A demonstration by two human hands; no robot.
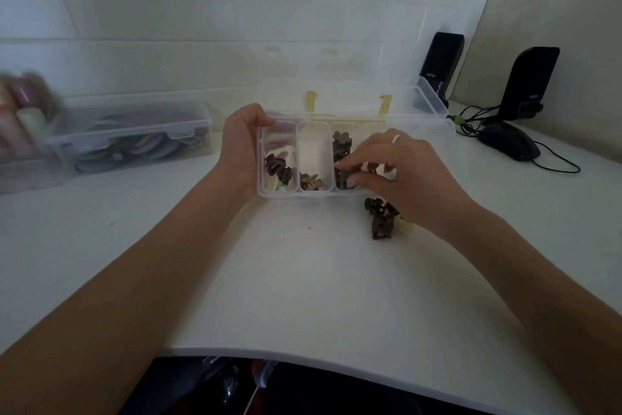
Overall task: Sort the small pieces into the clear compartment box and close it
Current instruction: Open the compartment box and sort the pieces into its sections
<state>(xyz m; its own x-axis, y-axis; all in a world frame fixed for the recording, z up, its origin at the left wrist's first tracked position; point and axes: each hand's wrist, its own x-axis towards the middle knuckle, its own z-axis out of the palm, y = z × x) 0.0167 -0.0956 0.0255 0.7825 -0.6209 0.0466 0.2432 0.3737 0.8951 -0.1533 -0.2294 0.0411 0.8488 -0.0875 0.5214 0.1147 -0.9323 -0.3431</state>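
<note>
Fingertips of right hand [400, 172] pinch a dark piece [343, 179] over the box [279, 192], whose side left hand [240, 145] grips

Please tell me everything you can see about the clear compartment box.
The box is clear plastic and sits on the white table. Its lid, with yellowish latches, stands open behind. Dividers form compartments in a row; three show dark, tan and cream pieces. The left hand grips its left end; the right hand pinches a dark piece in the third compartment.

White table [303, 280], clear compartment box [313, 191] at centre, loose brown pieces [380, 218] beside it, lidded container [134, 132] at left, speakers [530, 83] and mouse [508, 142] at upper right.
</note>
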